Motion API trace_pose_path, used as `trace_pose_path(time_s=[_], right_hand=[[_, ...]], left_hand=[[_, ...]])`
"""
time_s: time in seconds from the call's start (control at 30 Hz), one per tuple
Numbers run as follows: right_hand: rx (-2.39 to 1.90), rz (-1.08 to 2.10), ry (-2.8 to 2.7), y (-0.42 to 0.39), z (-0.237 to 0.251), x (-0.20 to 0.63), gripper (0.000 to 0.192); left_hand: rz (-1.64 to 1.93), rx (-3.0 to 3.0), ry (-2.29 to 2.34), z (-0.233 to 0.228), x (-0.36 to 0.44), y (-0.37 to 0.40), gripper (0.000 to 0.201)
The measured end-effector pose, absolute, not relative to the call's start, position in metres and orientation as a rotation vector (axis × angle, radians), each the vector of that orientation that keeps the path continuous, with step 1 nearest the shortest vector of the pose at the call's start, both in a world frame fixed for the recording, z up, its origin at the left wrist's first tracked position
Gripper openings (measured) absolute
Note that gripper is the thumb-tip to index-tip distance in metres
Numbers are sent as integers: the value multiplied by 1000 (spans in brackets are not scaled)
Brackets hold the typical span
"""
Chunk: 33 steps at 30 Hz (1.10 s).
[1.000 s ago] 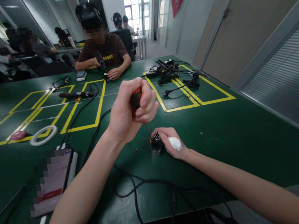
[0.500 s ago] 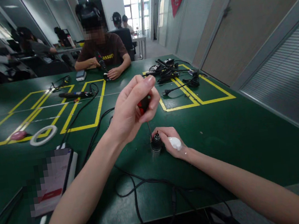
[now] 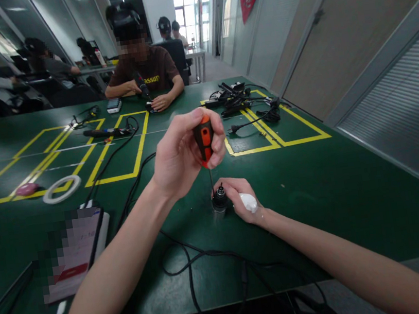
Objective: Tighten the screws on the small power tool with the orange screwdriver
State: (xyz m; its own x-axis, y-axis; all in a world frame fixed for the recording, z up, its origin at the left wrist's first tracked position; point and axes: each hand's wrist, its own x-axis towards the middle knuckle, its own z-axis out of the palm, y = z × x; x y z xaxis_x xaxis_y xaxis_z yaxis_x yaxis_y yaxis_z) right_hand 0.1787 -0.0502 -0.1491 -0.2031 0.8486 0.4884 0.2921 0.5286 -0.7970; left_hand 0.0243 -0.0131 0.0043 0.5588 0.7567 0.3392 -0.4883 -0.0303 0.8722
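— Our left hand (image 3: 183, 153) is curled tight around the orange-and-black handle of a screwdriver (image 3: 204, 139), thumb and fingers wrapped about it, holding it upright above the table

— And we see its thin shaft running straight down to the small black round part (image 3: 219, 198) on the green table (image 3: 314, 184); whether the tip actually sits in the part we cannot tell

— Our right hand (image 3: 243, 200) is closed on that part from the right side, fingertips pinching it in place against the tabletop. Something white (image 3: 248, 202) shows at the hand, near the thumb

— We cannot tell what that is. Near our left forearm a black cable (image 3: 188, 269) loops across the table toward the near edge

— To our left lies a phone (image 3: 75, 251) with a blurred screen, flat on the table, well apart from both hands. Farther off we see a white ring (image 3: 62, 189) on the yellow floor-style markings (image 3: 119, 178), and a pink object (image 3: 26, 189) just beside it

— Across the table a person in a brown shirt (image 3: 145, 72) sits with both hands on the tabletop, holding a dark tool. To the far right of them we see a heap of black cables and adapters (image 3: 238, 100) inside a yellow rectangle

— Other people sit at tables in the background, too far for us to make out what they handle
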Motion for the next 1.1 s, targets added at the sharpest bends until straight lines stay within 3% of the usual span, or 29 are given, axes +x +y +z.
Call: trace_pose_path(time_s=[0.47, 0.7, 1.1], right_hand=[[-918, 863, -1626, -54, -147, 171, 64], [-902, 1018, -1514, -57, -146, 168, 59], [-868, 924, -1546, -60, -142, 167, 54]], left_hand=[[1013, 1263, 249, 1, 24, -13, 32], [983, 1230, 273, 6, 25, -12, 53], [1006, 1230, 265, 5, 30, -13, 55]])
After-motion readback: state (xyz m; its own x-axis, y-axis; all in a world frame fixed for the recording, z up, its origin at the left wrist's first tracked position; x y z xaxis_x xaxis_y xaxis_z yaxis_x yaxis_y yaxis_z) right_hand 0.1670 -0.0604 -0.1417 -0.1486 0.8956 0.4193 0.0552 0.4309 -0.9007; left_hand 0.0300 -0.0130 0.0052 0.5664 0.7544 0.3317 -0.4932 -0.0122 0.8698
